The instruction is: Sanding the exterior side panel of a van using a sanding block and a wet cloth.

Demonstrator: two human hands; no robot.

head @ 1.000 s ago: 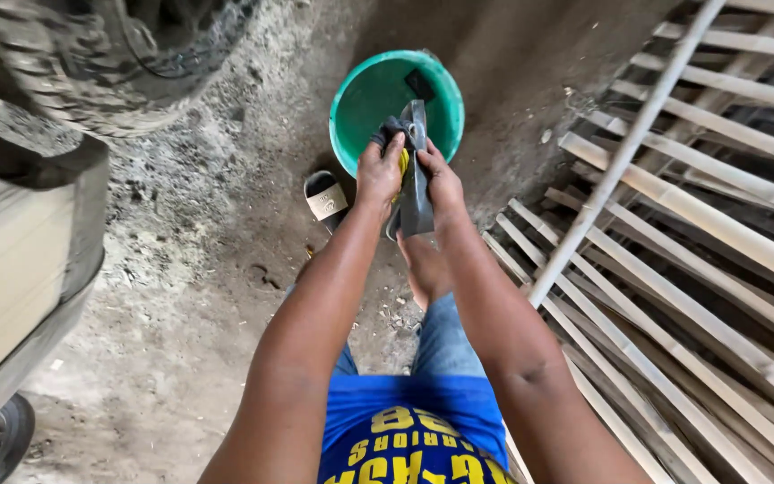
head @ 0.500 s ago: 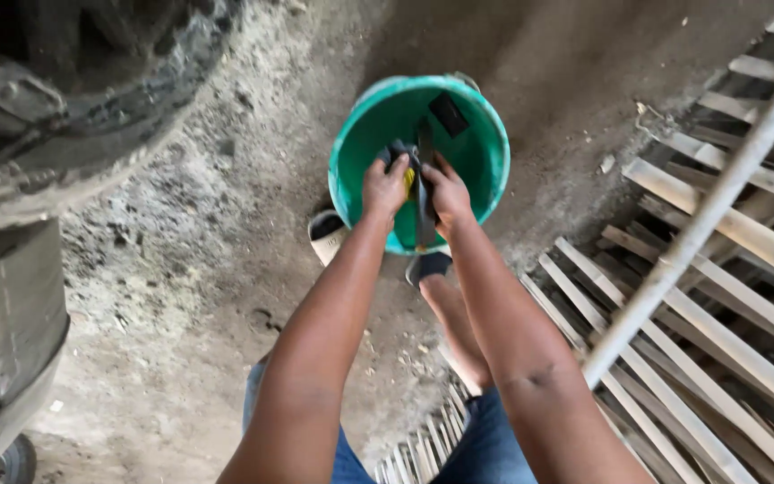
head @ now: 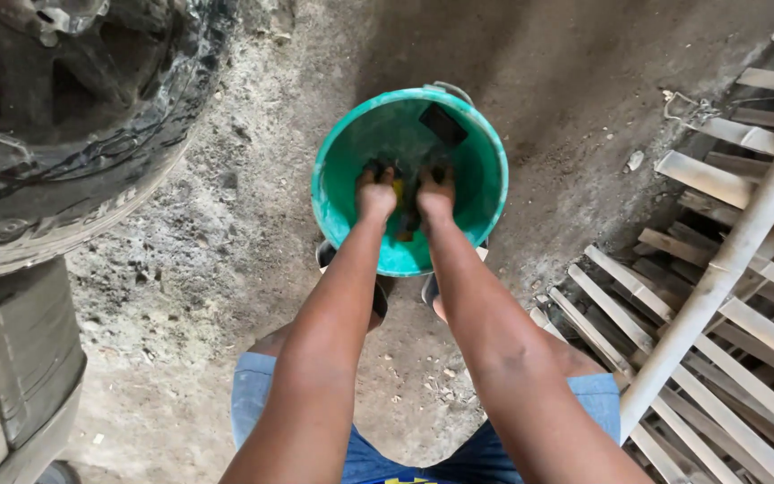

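head view, hands: both are down inside the green bucket (head: 344, 193), left hand (head: 375, 193) and right hand (head: 435, 192) side by side, almost touching
head view, held thing: a dark cloth-like piece with a yellow patch (head: 402, 199) sits between the two hands, pressed from both sides
left fingers: curled closed round the left edge of the dark piece
right fingers: curled closed round its right edge
which way it lies: straight between the palms, directly ahead of the person and low in the bucket; neither hand is nearer, both are on it
long axis: appears to run away from the person, along the line of the forearms; much of it is hidden by the hands, so only roughly
second dark object: a flat black block (head: 443, 124) leans against the far inner wall of the bucket, beyond the fingers, apart from them
bucket place: on the dirt floor (head: 226, 233) just in front of the person's feet, upright, metal handle at the far rim
count: two hands, one bucket, one held piece, one black block
surroundings: vehicle tyre (head: 82, 134) at upper left, well apart; wooden slats (head: 727, 296) and a pale pole (head: 727, 260) at right
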